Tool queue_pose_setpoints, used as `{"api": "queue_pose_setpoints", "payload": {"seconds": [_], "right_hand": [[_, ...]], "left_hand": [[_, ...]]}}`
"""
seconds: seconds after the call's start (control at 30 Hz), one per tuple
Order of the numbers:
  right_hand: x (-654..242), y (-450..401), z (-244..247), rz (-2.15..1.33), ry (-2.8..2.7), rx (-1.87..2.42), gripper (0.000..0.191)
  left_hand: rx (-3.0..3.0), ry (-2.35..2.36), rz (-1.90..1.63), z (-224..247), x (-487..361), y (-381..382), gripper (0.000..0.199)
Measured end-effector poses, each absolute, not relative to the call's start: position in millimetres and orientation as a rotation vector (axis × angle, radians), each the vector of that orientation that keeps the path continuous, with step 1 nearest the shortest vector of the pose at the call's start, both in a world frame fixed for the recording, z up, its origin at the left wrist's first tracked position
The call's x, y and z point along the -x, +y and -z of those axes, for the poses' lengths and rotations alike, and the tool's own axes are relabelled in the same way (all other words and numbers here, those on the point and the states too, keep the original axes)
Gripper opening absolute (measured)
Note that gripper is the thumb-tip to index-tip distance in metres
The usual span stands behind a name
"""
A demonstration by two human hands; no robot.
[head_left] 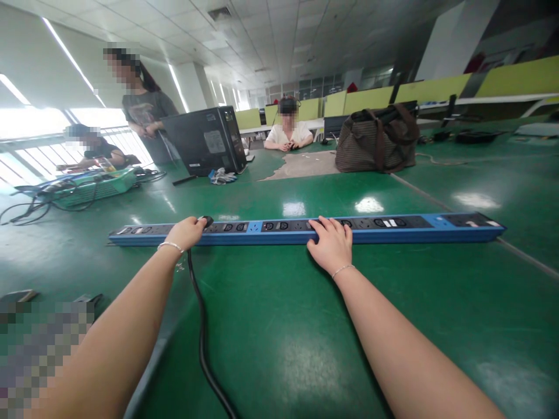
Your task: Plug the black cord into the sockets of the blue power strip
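A long blue power strip [288, 237] with a black socket face lies across the green table. My left hand [186, 234] is closed around a black plug [208, 221] at the left part of the strip; how far the plug sits in a socket is hidden. From beneath that hand a thick black cable [202, 326] runs down toward the near edge of the view. Fingers apart, my right hand [332, 243] rests on the strip right of its middle, over some of the sockets.
Farther back on the green table [271, 314] are a black computer case [205, 139], gloves [222, 176], a brown bag [378, 139] and a green basket [100, 189] with cables. One person sits opposite; two others are at the left. A pixelated area covers the lower left.
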State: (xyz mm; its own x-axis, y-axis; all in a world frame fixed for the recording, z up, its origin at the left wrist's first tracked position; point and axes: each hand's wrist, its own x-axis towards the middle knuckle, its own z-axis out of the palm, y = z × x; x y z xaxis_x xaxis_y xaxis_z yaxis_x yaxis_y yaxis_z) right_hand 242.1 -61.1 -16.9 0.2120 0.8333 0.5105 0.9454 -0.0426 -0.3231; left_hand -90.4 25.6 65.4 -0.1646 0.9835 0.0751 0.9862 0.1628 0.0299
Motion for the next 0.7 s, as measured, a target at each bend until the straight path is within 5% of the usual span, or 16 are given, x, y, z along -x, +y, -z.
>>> {"api": "queue_pose_setpoints", "payload": {"seconds": [0.7], "right_hand": [[-242.2,-61.3,17.0,0.242,-1.66,1.901,0.046]], "left_hand": [[2.093,-2.179,-0.228,-58.1,73.1,33.8,0.052]]}}
